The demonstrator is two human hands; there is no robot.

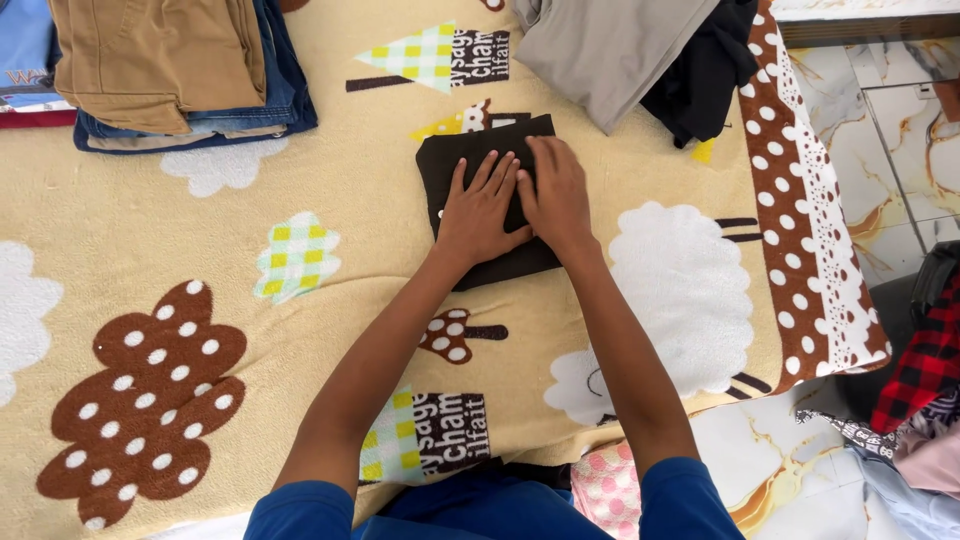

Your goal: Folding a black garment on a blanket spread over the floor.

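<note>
Garment: a folded dark cloth [478,165] lies flat on the blanket [130,250], a little above the middle of the view, under both hands.
Left hand: the left hand [480,212] rests palm down on the cloth's middle, fingers straight and slightly spread, tips pointing away from the person; it grips nothing.
Right hand: the right hand [556,192] lies flat just beside the left, thumbs touching or nearly so, fingers close together on the cloth's right part, pressing rather than clamping.
Cloth versus fingers: the fingertips stop short of the far edge; a dark strip shows beyond them, and the near edge peeks out below the wrists.
Axis: the cloth is a rough rectangle, its long axis running away from the person and leaning slightly left at the far end.
Left pile: a tan and blue folded stack [170,70] sits at the far left corner, well apart.
Right heap: a grey garment [610,50] and a black one [705,75] lie loose beyond the cloth, near its far right corner but not touching.
Floor: marble tiles [900,130] right of the blanket; a red checked fabric [925,365] lies there.
Obstruction: nothing sits on the cloth but the hands.
</note>
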